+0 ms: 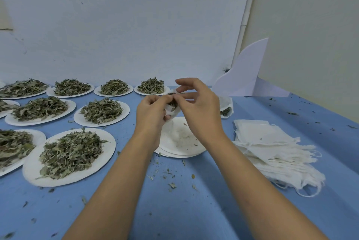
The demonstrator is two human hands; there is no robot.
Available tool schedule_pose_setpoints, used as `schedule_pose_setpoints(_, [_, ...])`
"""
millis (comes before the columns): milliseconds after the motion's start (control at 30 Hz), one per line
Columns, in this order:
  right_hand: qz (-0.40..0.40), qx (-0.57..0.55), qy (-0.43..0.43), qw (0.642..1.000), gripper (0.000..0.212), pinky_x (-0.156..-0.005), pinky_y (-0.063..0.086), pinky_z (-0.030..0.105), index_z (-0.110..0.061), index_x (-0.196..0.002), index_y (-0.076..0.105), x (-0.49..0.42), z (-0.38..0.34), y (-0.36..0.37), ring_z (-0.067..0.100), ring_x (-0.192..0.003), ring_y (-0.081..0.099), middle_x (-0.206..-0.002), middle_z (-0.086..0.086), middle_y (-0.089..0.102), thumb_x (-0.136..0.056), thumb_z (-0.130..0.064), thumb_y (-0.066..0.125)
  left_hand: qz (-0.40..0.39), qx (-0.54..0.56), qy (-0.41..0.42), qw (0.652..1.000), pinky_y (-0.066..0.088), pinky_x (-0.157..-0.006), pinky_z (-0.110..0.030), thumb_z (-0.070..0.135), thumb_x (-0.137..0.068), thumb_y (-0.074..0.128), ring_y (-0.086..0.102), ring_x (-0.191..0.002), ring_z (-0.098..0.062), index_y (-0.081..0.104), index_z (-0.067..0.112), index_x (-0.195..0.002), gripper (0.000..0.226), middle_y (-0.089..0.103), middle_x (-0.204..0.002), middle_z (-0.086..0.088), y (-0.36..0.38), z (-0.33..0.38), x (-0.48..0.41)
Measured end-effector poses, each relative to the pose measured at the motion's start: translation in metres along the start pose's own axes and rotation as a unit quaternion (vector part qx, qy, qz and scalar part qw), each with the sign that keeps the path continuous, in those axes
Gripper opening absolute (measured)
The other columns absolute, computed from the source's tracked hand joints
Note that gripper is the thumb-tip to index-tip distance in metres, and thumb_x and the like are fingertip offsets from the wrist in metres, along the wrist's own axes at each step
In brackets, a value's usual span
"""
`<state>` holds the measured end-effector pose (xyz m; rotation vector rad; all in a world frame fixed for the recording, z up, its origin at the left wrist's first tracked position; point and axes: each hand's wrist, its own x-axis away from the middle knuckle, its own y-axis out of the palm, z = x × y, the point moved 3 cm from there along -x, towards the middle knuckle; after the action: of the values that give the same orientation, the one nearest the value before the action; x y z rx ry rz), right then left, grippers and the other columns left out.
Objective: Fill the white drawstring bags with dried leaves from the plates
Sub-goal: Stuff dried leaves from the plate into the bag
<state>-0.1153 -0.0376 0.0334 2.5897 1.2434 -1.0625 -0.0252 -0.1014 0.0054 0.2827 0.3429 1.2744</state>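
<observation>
Hidden: My two hands cover most of the white drawstring bag. Only a crumpled strip of cloth and a dark tuft of dried leaves at its mouth show, and I cannot make out its drawstring.
Cut off: The outermost plates at the worktop's left edge run out of frame.
Half-hidden: A second bag with leaves inside lies behind my right hand, toward the far right corner, only part of it in sight.
Left hand: My fingers are curled round the bag's body and grip it from the left.
Right hand: Thumb and forefinger pinch the bag's mouth while the other fingers spread out straight above. I cannot tell whether any leaf is caught in the pinch.
Bag's place: I hold it in the air over the stack of emptied plates at mid-worktop.
Full plates: These are heaped with leaves in rows across the left half, back to the far edge. The nearest one sits by my left forearm.
Empty bags: They are piled flat near the right edge, strings trailing toward the near edge.
Worktop: It is blue and strewn with leaf crumbs.
Far right corner: A white board stands upright.
</observation>
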Motion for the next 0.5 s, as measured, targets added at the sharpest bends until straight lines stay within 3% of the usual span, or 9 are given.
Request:
schedule_pose_setpoints(167, [0.042, -0.051, 0.019, 0.998, 0.023, -0.070, 0.045, 0.009, -0.027, -0.099, 0.063, -0.005, 0.000, -0.008, -0.004, -0.082, 0.061, -0.103, -0.006, 0.064, -0.084, -0.009, 0.067, 0.006, 0.052, -0.006, 0.999, 0.037, -0.044, -0.019, 0.006, -0.089, 0.058, 0.039, -0.040, -0.004, 0.051, 0.011, -0.076, 0.016, 0.043, -0.050, 0.005, -0.002, 0.006, -0.001])
schedule_pose_setpoints(333, [0.016, -0.024, 0.143, 0.989, 0.017, -0.072, 0.053, 0.030, -0.024, -0.098, 0.067, -0.009, 0.015, -0.016, 0.009, -0.076, 0.060, -0.086, -0.008, 0.063, -0.086, -0.035, 0.066, -0.029, 0.059, -0.017, 0.998, 0.036, -0.043, -0.019, 0.005, -0.088, 0.061, 0.037, -0.045, -0.008, 0.052, 0.010, -0.078, 0.014, 0.045, -0.049, 0.004, 0.001, 0.008, 0.000])
schedule_pose_setpoints(433, [0.005, -0.034, 0.156, 0.987, 0.006, -0.058, 0.052, 0.020, -0.018, -0.088, 0.069, -0.010, 0.016, -0.017, 0.008, -0.066, 0.062, -0.078, 0.000, 0.068, -0.087, -0.022, 0.065, -0.096, 0.055, -0.049, 0.993, 0.039, -0.047, -0.019, -0.001, -0.084, 0.062, 0.042, -0.052, -0.010, 0.050, 0.011, -0.083, 0.017, 0.048, -0.066, -0.003, 0.007, 0.008, 0.004])
schedule_pose_setpoints(500, [0.012, -0.037, 0.159, 0.987, 0.008, -0.058, 0.054, 0.021, -0.012, -0.087, 0.070, -0.010, 0.017, -0.018, 0.012, -0.066, 0.064, -0.077, 0.002, 0.069, -0.087, -0.013, 0.062, -0.134, 0.048, -0.060, 0.988, 0.044, -0.048, -0.019, -0.013, -0.083, 0.057, 0.052, -0.053, -0.010, 0.049, 0.008, -0.096, 0.026, 0.055, -0.079, -0.008, 0.010, 0.009, 0.007])
